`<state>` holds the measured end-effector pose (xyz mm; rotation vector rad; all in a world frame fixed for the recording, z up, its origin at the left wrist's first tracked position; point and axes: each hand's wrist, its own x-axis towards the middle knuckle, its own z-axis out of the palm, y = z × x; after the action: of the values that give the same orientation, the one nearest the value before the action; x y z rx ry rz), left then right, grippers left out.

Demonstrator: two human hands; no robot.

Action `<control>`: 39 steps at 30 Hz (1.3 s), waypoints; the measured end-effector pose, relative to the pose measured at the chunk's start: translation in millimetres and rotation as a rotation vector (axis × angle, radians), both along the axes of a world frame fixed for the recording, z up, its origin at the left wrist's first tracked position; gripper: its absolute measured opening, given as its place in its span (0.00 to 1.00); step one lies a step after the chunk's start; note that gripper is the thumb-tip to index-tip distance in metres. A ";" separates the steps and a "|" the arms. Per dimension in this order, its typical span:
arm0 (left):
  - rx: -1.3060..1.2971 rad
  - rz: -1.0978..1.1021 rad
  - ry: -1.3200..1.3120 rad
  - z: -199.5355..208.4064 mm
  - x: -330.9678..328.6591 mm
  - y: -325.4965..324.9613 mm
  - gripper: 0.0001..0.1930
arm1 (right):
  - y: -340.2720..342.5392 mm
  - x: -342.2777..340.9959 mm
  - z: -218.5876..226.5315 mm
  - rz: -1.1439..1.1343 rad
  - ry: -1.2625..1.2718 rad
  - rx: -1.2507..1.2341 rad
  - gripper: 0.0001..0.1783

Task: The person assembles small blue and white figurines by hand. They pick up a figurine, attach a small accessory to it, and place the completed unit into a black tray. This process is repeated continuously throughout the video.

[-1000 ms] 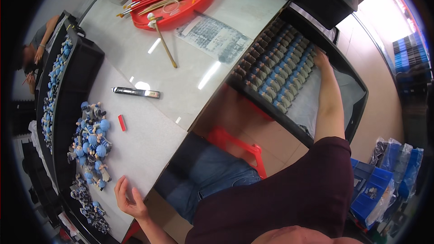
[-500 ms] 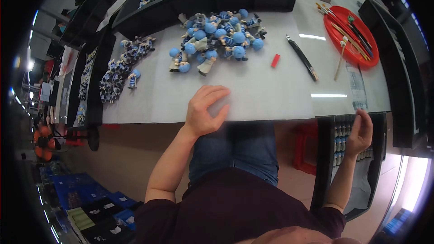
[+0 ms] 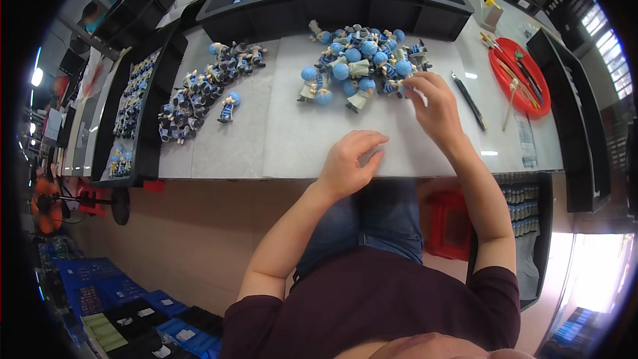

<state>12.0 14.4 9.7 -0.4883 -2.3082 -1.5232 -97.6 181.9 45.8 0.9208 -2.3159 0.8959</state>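
A pile of small doll figurines (image 3: 359,70) with blue heads and pale or striped clothes lies on the white work surface. My right hand (image 3: 433,103) is at the pile's right side, its thumb and fingertips closed on a striped figurine (image 3: 392,86) at the edge; the fingers partly cover it. Near the front edge of the table rests my left hand (image 3: 352,163), fingers curved and thumb apart, with nothing in it. To the left, one figurine (image 3: 229,108) lies by itself beside a second group of figurines (image 3: 199,93) in dark and blue.
A black bin (image 3: 332,10) full of figurines stands at the back. Black trays sit at the left (image 3: 149,126) and right (image 3: 578,126). A red oval dish (image 3: 495,70) holds brushes; a black pen-like tool (image 3: 469,101) lies nearby. Below right, an open drawer-like tray (image 3: 528,259) holds rows of figurines.
My right hand has come from above the lower right tray to the figurine pile. The left hand stays near the table edge. The small red piece is out of sight, and the view has shifted.
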 end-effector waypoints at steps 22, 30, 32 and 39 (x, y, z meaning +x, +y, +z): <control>0.953 -0.319 -0.556 -3.8 -12.8 -21.2 0.19 | -25.1 59.4 -1.7 0.359 -0.571 -0.280 0.22; 1.141 -0.149 -0.466 -3.8 -14.8 -21.4 0.16 | -36.7 76.9 -20.8 0.263 -1.015 -0.674 0.14; 1.143 -0.126 -0.438 -5.1 -14.5 -20.6 0.15 | -34.9 77.2 -25.5 0.302 -1.055 -0.651 0.14; 1.064 -0.084 -0.392 -8.0 -13.9 -16.9 0.13 | -33.0 76.9 -32.5 0.316 -1.003 -0.640 0.14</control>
<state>-1.9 -2.5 1.8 0.0190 -1.3283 -2.7258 -20.7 148.9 13.3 0.6027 -2.2893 2.4920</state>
